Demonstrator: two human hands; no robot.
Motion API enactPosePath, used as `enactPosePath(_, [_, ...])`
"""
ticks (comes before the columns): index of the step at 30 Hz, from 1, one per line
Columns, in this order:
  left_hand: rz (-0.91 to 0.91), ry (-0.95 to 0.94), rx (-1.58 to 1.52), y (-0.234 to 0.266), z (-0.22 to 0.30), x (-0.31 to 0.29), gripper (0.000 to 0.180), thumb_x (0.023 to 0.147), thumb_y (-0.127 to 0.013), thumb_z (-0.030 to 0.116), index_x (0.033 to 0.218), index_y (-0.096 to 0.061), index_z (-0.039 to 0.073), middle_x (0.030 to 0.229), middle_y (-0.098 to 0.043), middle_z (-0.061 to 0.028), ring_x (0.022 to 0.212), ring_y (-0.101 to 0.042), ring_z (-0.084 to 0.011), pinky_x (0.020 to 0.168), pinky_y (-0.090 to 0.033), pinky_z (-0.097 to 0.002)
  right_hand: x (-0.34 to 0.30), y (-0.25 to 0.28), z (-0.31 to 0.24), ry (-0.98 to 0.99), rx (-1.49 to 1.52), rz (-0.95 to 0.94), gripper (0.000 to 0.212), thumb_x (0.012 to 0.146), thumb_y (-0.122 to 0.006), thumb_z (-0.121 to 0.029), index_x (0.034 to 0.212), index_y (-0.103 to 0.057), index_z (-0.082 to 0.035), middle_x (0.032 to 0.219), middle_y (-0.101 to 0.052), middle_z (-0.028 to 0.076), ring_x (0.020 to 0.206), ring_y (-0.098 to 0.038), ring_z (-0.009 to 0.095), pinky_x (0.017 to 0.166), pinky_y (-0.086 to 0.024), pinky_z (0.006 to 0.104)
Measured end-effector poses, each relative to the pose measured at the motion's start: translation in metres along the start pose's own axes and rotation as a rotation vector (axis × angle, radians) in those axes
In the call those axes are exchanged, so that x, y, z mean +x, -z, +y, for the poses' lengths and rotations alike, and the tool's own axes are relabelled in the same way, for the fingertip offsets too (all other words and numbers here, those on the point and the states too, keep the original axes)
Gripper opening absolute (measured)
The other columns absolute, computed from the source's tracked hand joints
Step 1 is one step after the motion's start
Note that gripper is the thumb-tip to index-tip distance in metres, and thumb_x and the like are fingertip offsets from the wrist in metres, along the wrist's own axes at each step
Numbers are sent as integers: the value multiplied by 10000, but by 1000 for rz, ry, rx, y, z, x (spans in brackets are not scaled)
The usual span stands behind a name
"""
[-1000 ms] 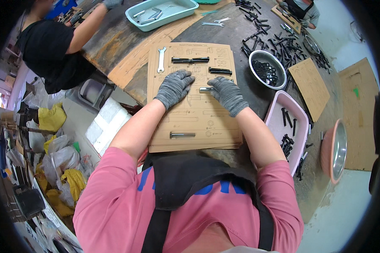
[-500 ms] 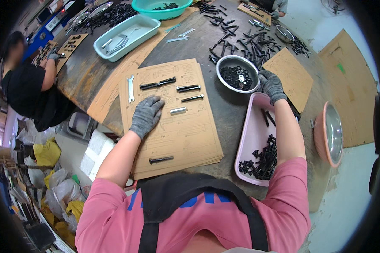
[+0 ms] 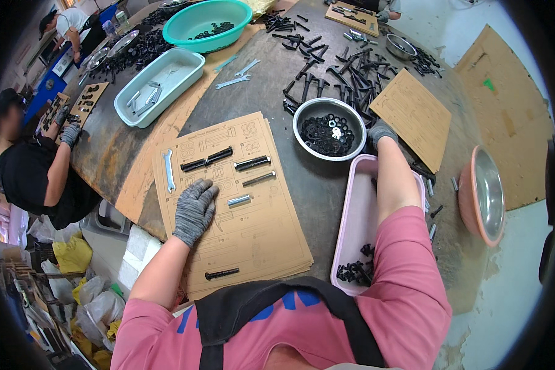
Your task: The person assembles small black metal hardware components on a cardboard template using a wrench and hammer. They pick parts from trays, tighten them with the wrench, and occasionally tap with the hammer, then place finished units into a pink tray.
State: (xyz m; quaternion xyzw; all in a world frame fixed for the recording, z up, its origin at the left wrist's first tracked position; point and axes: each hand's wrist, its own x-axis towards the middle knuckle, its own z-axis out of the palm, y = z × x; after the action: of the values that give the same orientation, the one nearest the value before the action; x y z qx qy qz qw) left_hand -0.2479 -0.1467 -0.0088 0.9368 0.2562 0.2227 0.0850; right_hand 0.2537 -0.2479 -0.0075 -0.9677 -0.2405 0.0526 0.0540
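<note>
My left hand [image 3: 196, 211], in a grey glove, lies with its fingers stretched out on a stack of printed brown cardboard sheets [image 3: 271, 240]. Beside it are an open-ended wrench [image 3: 169, 171], long black bolts [image 3: 206, 160], shorter black bolts [image 3: 252, 163], a thin bolt [image 3: 259, 179] and a silver metal sleeve [image 3: 239, 201]. Another black bolt [image 3: 222, 274] rests near the sheet's front edge. My right hand [image 3: 382, 132], also gloved, reaches past the pink tray [image 3: 345, 231] to the right rim of a steel bowl [image 3: 297, 132] of black washers [image 3: 327, 131]. Its fingers are mostly hidden.
Loose black bolts [image 3: 345, 74] are heaped beyond the bowl, with a cardboard sheet [image 3: 416, 117] to their right. A pale-green tray [image 3: 129, 92] and green basin [image 3: 179, 43] stand at back left. A pink-rimmed basin [image 3: 487, 197] is far right. A co-worker [image 3: 37, 160] works at left.
My right hand has shifted slightly left and farther down behind the bowl's rim. The head view has moved, so the sheets sit lower and further left. My left hand stays on the cardboard.
</note>
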Motion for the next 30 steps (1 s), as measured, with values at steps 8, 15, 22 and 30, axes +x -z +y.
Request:
enactPosePath(8, [-12,-9,9,1,0,2,275,724,-539,70,996,-580,51,1061,-545,-140,1016,-494,-333,883,-393,-403,22,-21,12,-139,118,-119,424,721,-520,-148,1131,-534,-39,1236,-453,165,1133,-449,316,940,-364,373])
enactPosePath(15, [-25,7,20,-1,-2,-2,277,730,-537,88,1005,-564,59,1066,-536,-125,1030,-482,-308,880,-399,-388,18,15,52,-225,1213,-415,155,790,-472,-208,869,-504,-78,686,-505,57,542,-445,174,457,-344,271])
enactPosePath(22, [13,-24,45,-7,-10,-6,275,730,-545,103,1001,-565,58,1063,-538,-126,1025,-487,-294,880,-401,-380,-77,80,-11,391,1098,-152,211,789,-563,-161,969,-575,-51,789,-579,45,669,-530,123,593,-431,240])
enactPosePath(30, [152,500,-748,7,3,-17,343,842,-522,94,1176,-479,28,983,-572,-101,901,-538,-178,816,-427,-274,-251,25,-140,1531,144,-290,211,738,-570,-146,932,-581,-63,860,-591,123,789,-583,295,684,-464,357])
